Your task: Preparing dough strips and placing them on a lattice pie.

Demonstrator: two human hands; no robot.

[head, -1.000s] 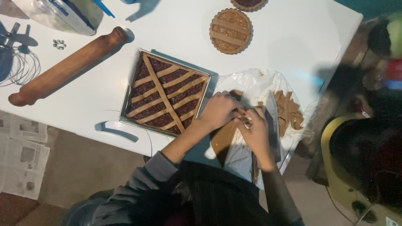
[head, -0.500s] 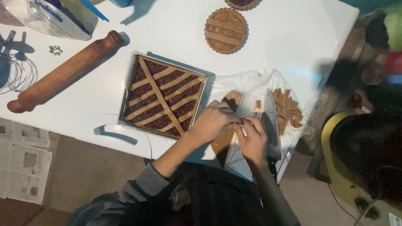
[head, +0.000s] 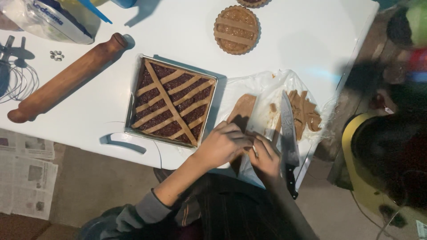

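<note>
Grip: left hand point(head: 223, 146) and right hand point(head: 265, 155), fingers pinched together on the near end of a flat dough strip point(head: 241, 110). Strip lies on a clear plastic sheet point(head: 262, 89) at the near right of the white bench point(head: 187, 26). Knife point(head: 288, 138) just right of the hands; dough scraps point(head: 304, 113) beyond it. Square lattice tart point(head: 171, 101) left; rolling pin point(head: 66, 80) far left; round tart point(head: 236, 30) far side.

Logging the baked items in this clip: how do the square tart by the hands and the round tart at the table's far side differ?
The square tart sits in a metal pan, has a dark filling and a diagonal lattice of many strips; the round tart is smaller, has a scalloped edge, a lighter amber filling and only a few parallel strips. Both lie on the white table, topped with tan dough strips.
</note>
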